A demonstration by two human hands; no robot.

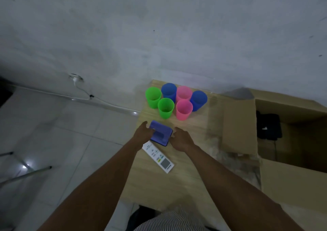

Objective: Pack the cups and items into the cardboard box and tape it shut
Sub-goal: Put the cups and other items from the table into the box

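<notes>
Reaching for: purple block (161, 133) with a dark underside, centre of the frame, flat on the wooden table (159, 186), not yet lifted.
Left hand (143, 133): at the block's left end, thumb raised, fingers over the edge; cannot tell whether curled round it or only touching.
Right hand (183, 140): just beside the block's right end, fingers loosely spread, holding nothing.
Remote (158, 157): white, just below the block in the frame, upper end under or against the block's near edge; cannot tell which.
Cups (184, 110): six, two green, two blue, two pink, upright in a tight cluster just above the block, all outside the box.
Cardboard box (290, 177): right of the frame, flaps open, something black (269, 126) already inside.
Stage: judged early; block, remote and cups left to pack, taping not begun.
Risk, remote: likely dragged or tipped toward the table's left edge if caught under the block on the lift.
Risk, cups: light and crowded, close above both hands; easily toppled by a forward sweep.
Risk, flap (238, 124): between table top and box opening; likely to snag the block on a low carry across.
</notes>
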